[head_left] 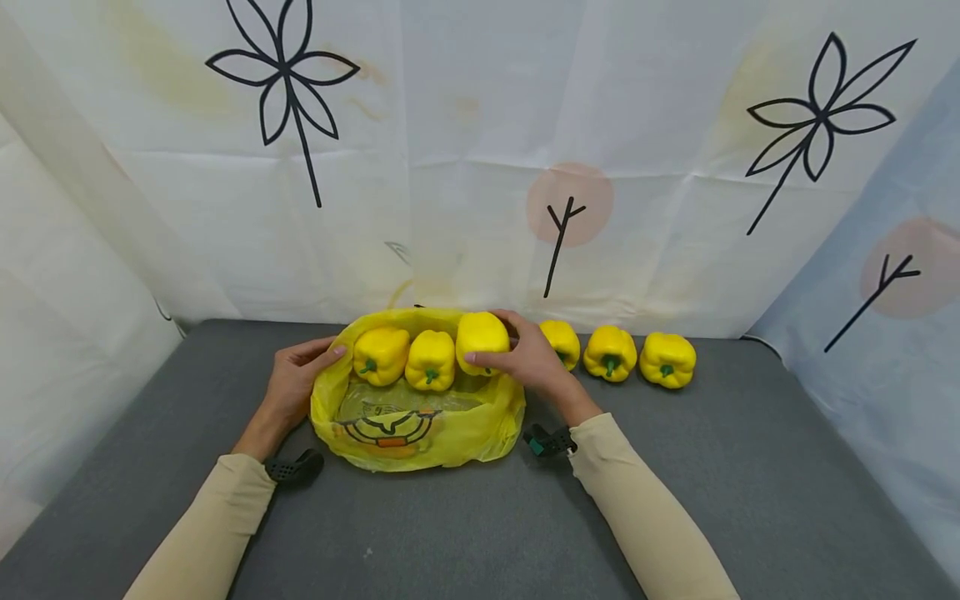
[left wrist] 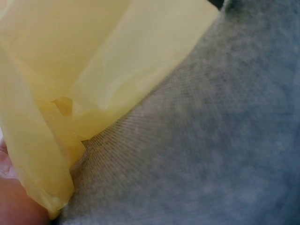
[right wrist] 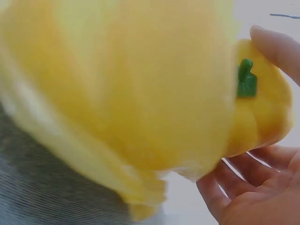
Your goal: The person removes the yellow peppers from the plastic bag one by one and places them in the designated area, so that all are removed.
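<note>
A yellow plastic bag [head_left: 465, 442] with a printed face lies with its mouth spread. Inside it, two yellow bell peppers [head_left: 382, 356] [head_left: 431, 361] sit side by side at the back left. My left hand [head_left: 288, 387] pinches the bag's left rim, thumb on the inner side; the left wrist view shows mostly bag film [left wrist: 103, 61]. With thumb and fingers my right hand [head_left: 536, 358] grips a third bell pepper [head_left: 482, 335] over the bag's right end. The right wrist view shows this pepper's green stem [right wrist: 247, 82], while bag film [right wrist: 140, 84] covers part of the pepper.
Three more yellow bell peppers [head_left: 562, 343] [head_left: 611, 353] [head_left: 667, 360] stand in a row right of the bag, the nearest partly behind my right hand. The grey table [head_left: 420, 533] ends at a white cloth backdrop [head_left: 465, 117] with plant drawings.
</note>
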Motion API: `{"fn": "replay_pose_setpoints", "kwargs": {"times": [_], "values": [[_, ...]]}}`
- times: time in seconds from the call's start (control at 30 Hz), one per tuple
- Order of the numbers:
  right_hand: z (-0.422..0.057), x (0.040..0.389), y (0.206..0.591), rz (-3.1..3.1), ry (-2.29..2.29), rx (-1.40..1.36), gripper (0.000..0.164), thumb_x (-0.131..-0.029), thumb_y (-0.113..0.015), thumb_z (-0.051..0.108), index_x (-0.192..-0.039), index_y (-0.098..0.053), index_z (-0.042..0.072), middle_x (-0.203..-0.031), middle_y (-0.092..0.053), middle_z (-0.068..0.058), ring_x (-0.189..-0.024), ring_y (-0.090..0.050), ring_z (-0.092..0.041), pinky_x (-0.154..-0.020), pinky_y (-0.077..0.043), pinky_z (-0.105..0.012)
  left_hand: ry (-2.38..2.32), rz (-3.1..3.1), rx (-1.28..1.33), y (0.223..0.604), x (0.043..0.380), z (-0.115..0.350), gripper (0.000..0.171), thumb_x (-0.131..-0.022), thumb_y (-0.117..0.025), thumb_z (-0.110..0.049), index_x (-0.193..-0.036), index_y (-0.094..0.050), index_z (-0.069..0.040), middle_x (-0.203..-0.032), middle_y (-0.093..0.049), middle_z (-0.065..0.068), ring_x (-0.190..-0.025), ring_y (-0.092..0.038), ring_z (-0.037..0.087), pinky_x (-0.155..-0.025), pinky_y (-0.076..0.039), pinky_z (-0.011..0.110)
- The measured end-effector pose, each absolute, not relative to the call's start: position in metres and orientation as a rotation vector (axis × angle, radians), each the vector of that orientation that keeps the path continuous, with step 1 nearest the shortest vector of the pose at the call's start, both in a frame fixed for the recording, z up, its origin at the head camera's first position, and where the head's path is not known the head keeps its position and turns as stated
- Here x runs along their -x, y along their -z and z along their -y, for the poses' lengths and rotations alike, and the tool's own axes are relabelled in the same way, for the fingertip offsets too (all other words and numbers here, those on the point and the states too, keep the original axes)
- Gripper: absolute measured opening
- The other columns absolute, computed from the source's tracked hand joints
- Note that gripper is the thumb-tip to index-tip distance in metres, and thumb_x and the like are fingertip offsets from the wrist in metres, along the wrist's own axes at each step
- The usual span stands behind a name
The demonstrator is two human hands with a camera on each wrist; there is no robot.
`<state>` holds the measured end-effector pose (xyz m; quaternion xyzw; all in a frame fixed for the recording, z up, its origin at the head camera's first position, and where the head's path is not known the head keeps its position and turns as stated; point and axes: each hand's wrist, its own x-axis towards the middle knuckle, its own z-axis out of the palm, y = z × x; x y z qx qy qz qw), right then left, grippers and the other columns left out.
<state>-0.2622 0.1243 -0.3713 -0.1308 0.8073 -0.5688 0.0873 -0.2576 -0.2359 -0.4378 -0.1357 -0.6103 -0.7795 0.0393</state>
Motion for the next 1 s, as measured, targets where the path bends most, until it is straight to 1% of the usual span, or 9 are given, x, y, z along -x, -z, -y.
{"fn": "replay_pose_setpoints", "kwargs": {"times": [0.13,0.27,0.43,0.53,0.67,0.9,1.0], "values": [[-0.129,0.256,0.359,-2.378,1.768,0.429,0.085,-0.088,-0.081,0.022,-0.158,-0.034,0.009,-0.148,-0.047,-0.011,-0.125,-0.055,-0.032,-0.096,-0.055,-0.047,2.390,1.871,0.410,0.439,0.258,0.237,0.032,-0.100,-0.064,-0.002,-0.131,-0.065,0.007,-0.113,-0.074,0.000,-0.097,-0.072,0.014,-0.080,-0.061,0.028],[-0.137,0.249,0.348,-2.428,1.766,0.481,0.086,-0.089,-0.081,0.022,-0.158,-0.032,0.007,-0.147,-0.046,-0.012,-0.125,-0.055,-0.033,-0.096,-0.055,-0.048,2.370,1.884,0.409,0.440,0.258,0.236,0.033,-0.100,-0.064,-0.003,-0.131,-0.064,0.009,-0.114,-0.074,0.000,-0.099,-0.072,0.015,-0.081,-0.061,0.028],[-0.152,0.239,0.342,-2.509,1.714,0.478,0.087,-0.088,-0.081,0.026,-0.158,-0.032,0.008,-0.148,-0.045,-0.012,-0.124,-0.055,-0.035,-0.093,-0.056,-0.047,2.357,1.903,0.407,0.441,0.259,0.235,0.033,-0.100,-0.064,-0.003,-0.132,-0.064,0.008,-0.115,-0.074,0.000,-0.099,-0.072,0.016,-0.081,-0.061,0.029],[-0.160,0.232,0.339,-2.542,1.702,0.462,0.087,-0.088,-0.082,0.027,-0.158,-0.033,0.011,-0.148,-0.045,-0.011,-0.123,-0.055,-0.035,-0.091,-0.056,-0.045,2.354,1.902,0.409,0.440,0.259,0.236,0.033,-0.100,-0.064,-0.003,-0.132,-0.064,0.008,-0.115,-0.074,0.000,-0.098,-0.072,0.016,-0.081,-0.061,0.029],[-0.173,0.221,0.341,-2.581,1.682,0.432,0.089,-0.087,-0.083,0.028,-0.159,-0.033,0.015,-0.148,-0.044,-0.011,-0.122,-0.056,-0.036,-0.088,-0.058,-0.044,2.353,1.900,0.419,0.441,0.259,0.236,0.033,-0.100,-0.064,-0.003,-0.132,-0.064,0.008,-0.114,-0.074,0.001,-0.098,-0.072,0.016,-0.081,-0.061,0.030],[-0.195,0.198,0.356,-2.608,1.600,0.397,0.089,-0.088,-0.082,0.028,-0.159,-0.031,0.011,-0.154,-0.037,-0.016,-0.125,-0.053,-0.038,-0.089,-0.057,-0.043,2.339,1.907,0.420,0.442,0.258,0.235,0.032,-0.101,-0.063,-0.003,-0.131,-0.064,0.008,-0.114,-0.074,0.000,-0.098,-0.072,0.016,-0.081,-0.061,0.030],[-0.201,0.189,0.363,-2.633,1.547,0.365,0.088,-0.087,-0.083,0.029,-0.158,-0.034,0.011,-0.150,-0.040,-0.018,-0.122,-0.055,-0.039,-0.086,-0.058,-0.043,2.346,1.899,0.418,0.442,0.258,0.236,0.031,-0.101,-0.063,-0.002,-0.131,-0.065,0.007,-0.114,-0.074,0.000,-0.097,-0.072,0.016,-0.080,-0.061,0.029]]}}
